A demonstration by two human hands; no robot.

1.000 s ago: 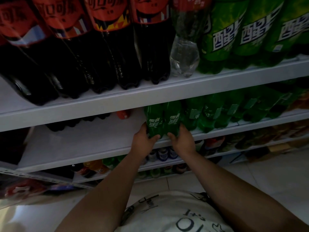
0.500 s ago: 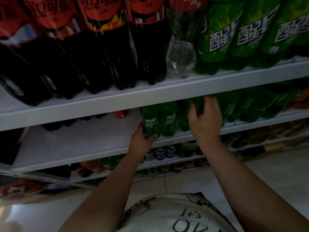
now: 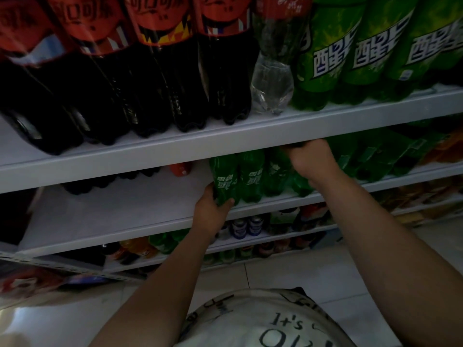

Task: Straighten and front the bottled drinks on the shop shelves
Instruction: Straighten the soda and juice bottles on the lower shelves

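Closest to the camera is a pale shirt (image 3: 253, 321) with dark scribbly lettering, and both bare forearms reach out from it toward the middle shelf (image 3: 140, 221), which I'll use as the anchor for everything.

The left hand (image 3: 211, 212) sits right at the front lip of that shelf, fingers and thumb curled around the base of the leftmost small green bottle (image 3: 224, 180), so it's got a proper hold on it. That bottle stands upright at the front edge, touching a second green bottle (image 3: 251, 177) just to its right, both labels facing out.

The right hand (image 3: 310, 159) is further in and higher, tucked under the upper shelf (image 3: 225, 144) above the middle one. The fingers are bent over the dark tops of the green bottles there, but it's too dim to say if it's actually clamped on one. More green bottles (image 3: 370, 159) run off to the right along the middle shelf, leaning a bit unevenly.

Left part of the middle shelf is mostly bare white, with a few dark bottles (image 3: 110, 180) and a red-capped one (image 3: 180, 169) way at the back.

Up on the upper shelf: big cola bottles (image 3: 155, 78) with red labels, one clear bottle (image 3: 273, 78), then big green bottles (image 3: 350, 53).
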